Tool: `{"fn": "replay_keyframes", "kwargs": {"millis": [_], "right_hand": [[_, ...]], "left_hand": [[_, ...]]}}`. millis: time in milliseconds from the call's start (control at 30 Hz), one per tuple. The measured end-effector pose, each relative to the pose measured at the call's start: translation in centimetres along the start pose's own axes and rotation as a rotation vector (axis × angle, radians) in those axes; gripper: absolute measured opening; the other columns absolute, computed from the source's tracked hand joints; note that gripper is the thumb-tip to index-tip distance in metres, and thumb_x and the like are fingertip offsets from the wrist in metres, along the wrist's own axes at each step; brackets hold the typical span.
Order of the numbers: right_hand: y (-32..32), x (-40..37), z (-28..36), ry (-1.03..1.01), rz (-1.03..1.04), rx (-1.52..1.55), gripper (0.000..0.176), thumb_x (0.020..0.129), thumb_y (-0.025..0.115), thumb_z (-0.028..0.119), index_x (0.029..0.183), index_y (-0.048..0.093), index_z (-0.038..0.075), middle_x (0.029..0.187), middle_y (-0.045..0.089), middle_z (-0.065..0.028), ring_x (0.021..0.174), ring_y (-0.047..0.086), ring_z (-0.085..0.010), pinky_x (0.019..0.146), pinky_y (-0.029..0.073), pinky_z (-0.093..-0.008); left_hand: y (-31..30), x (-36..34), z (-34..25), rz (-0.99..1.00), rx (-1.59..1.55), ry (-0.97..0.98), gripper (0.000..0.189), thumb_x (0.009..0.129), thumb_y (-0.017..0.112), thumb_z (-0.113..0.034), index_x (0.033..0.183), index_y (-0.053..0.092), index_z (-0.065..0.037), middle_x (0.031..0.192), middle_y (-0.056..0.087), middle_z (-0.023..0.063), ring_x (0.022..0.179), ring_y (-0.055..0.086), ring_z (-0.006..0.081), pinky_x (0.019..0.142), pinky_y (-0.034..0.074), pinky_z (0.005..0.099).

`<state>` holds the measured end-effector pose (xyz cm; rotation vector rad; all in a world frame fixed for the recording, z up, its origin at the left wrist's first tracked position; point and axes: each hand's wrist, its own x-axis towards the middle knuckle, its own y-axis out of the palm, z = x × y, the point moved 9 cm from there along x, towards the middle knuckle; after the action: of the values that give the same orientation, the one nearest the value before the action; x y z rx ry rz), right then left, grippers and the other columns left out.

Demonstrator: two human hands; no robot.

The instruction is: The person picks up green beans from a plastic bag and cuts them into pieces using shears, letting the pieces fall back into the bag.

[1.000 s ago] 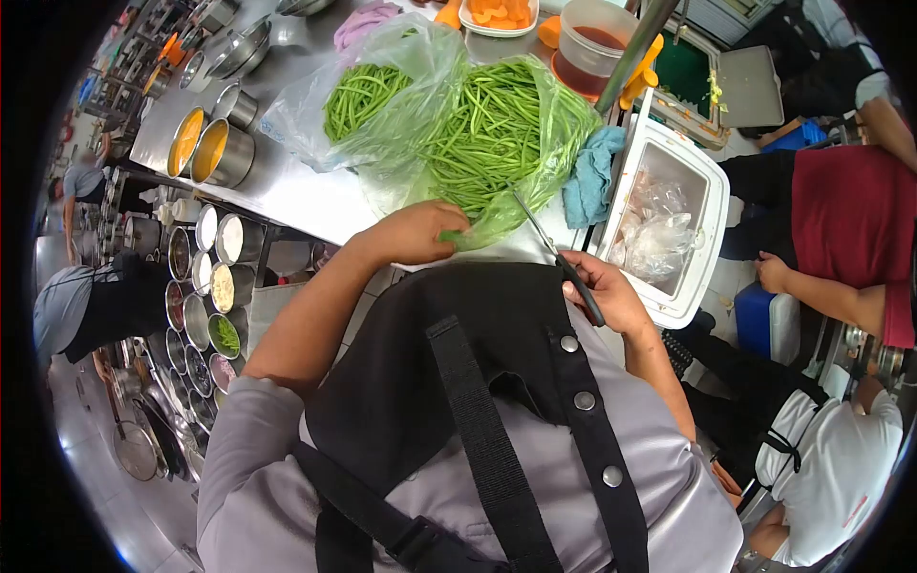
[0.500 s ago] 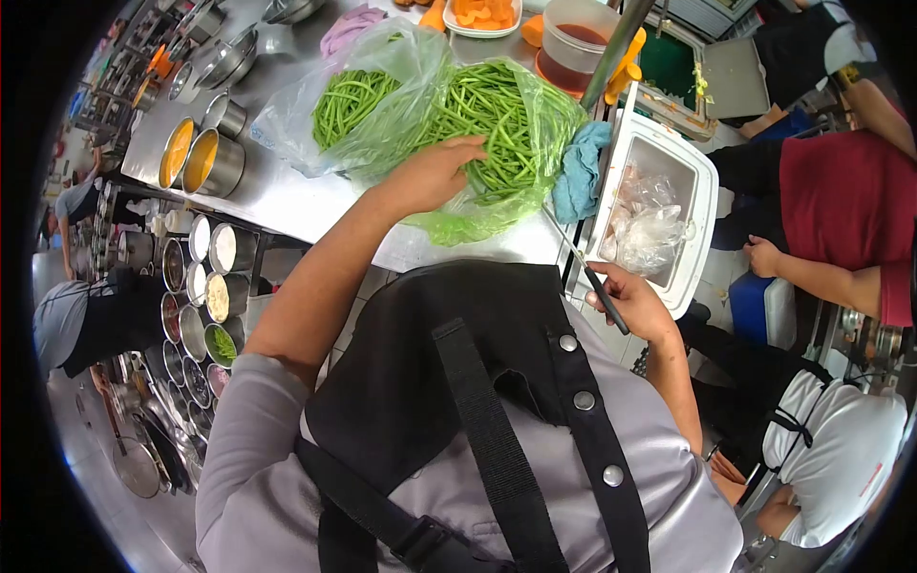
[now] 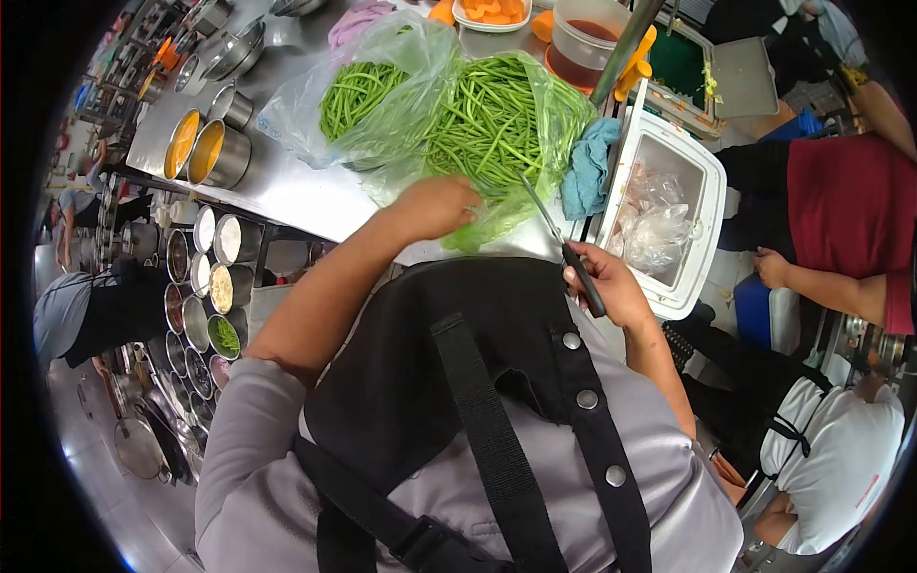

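Observation:
Green beans [image 3: 497, 115] fill a clear, greenish plastic bag [image 3: 549, 95] on the steel table. My left hand [image 3: 437, 205] is closed at the near edge of this bag, its fingers curled into the plastic and partly hidden. In my right hand [image 3: 611, 286] is a knife [image 3: 586, 280] with a black handle. Its blade points up and to the left, with the tip over the near right side of the beans. Left of the full bag, more beans [image 3: 358, 100] show through a second clear bag [image 3: 420, 57].
A teal cloth [image 3: 589, 170] lies right of the beans, beside a white cool box [image 3: 707, 229] holding plastic bags. Two steel pots [image 3: 224, 162] stand at the table's left. A tub of reddish liquid [image 3: 583, 48] is behind. People stand at the right and far left.
My left hand has come back from over the beans to the bag's near edge and closed. The knife has swung up and left, its tip now over the beans.

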<state>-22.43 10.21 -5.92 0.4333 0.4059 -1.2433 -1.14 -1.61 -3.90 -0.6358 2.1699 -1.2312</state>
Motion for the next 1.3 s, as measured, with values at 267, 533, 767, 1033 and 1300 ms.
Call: {"fn": "replay_keyframes", "kwargs": {"millis": [267,533,767,1033,1300], "right_hand": [[-2.0,-2.6,-2.4,-0.057,-0.095,-0.272,0.048,0.088,0.075,0.019,0.131,0.059,0.007,0.063,0.045,0.0062,0.057,0.039,-0.0048,0.055,0.034,-0.0217],[-2.7,-3.0,-2.2,-0.083,-0.157,-0.571,0.052,0.083,0.079,0.025,0.131,0.061,0.011,0.062,0.046,-0.0007,0.058,0.042,-0.0102,0.055,0.037,-0.0274],[-3.3,-3.8,-1.6,-0.032,-0.051,-0.227,0.055,0.083,0.079,0.016,0.134,0.059,0.008,0.063,0.048,0.0068,0.055,0.038,-0.0063,0.053,0.033,-0.0228],[-0.6,-0.2,3.1,-0.322,0.036,0.002,0.061,0.088,0.074,0.02,0.14,0.047,0.001,0.071,0.052,0.0037,0.057,0.05,-0.0052,0.052,0.04,-0.0211],[2.2,3.3,5.0,-0.299,0.111,-0.016,0.073,0.088,0.071,0.046,0.141,0.046,0.001,0.086,0.058,-0.0008,0.077,0.056,-0.0097,0.064,0.045,-0.0228]], "left_hand": [[2.2,0.4,-1.5,0.066,0.113,-0.143,0.019,0.083,0.064,-0.021,0.097,0.061,-0.007,0.087,0.067,0.017,0.082,0.066,0.0391,0.07,0.051,0.0512],[-2.3,1.1,3.0,-0.402,0.119,-0.206,0.016,0.081,0.063,-0.014,0.094,0.06,-0.004,0.084,0.066,0.0194,0.078,0.066,0.0378,0.069,0.051,0.05],[-6.9,-0.3,7.1,-0.595,-0.305,-0.267,0.015,0.084,0.068,-0.008,0.095,0.059,-0.003,0.077,0.061,0.007,0.067,0.06,0.0216,0.059,0.049,0.0359],[-6.1,-1.5,4.2,-0.521,-0.859,-0.362,0.022,0.088,0.071,-0.01,0.106,0.062,-0.002,0.08,0.06,-0.0017,0.068,0.055,0.0042,0.058,0.046,0.021],[-5.5,-3.0,3.5,-0.551,-0.813,-0.31,0.02,0.088,0.07,-0.004,0.106,0.062,-0.001,0.08,0.06,-0.0016,0.067,0.053,0.0042,0.059,0.045,0.0202]]}}
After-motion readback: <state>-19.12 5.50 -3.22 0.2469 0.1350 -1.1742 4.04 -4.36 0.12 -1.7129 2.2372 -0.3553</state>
